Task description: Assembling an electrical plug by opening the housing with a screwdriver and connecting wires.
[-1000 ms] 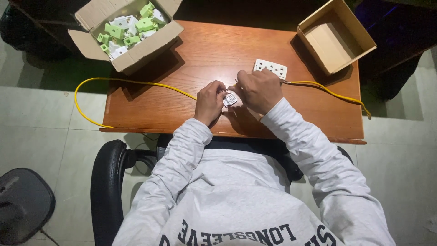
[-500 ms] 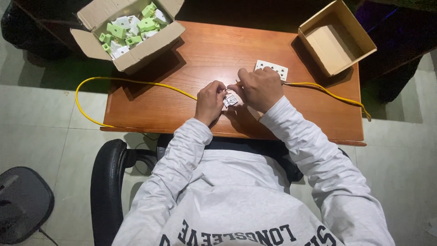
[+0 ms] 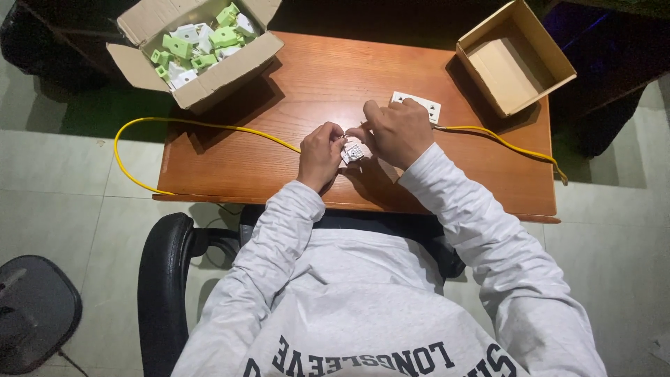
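Left hand point(image 3: 319, 155) and right hand point(image 3: 399, 132) pinch a small white socket part point(image 3: 352, 153) between their fingertips, just above the tabletop point(image 3: 293, 91). A yellow cable point(image 3: 209, 127) crosses beneath; a white faceplate point(image 3: 417, 107) lies just beyond the right hand.

Wooden table point(image 3: 293, 157) bears two cardboard boxes point(image 3: 199, 77), yellow cable point(image 3: 209, 127), white faceplate point(image 3: 417, 106).

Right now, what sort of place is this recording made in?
Likely a small assembly workstation: a wooden desk on tiled floor, a box of parts, an empty box, a yellow cable.
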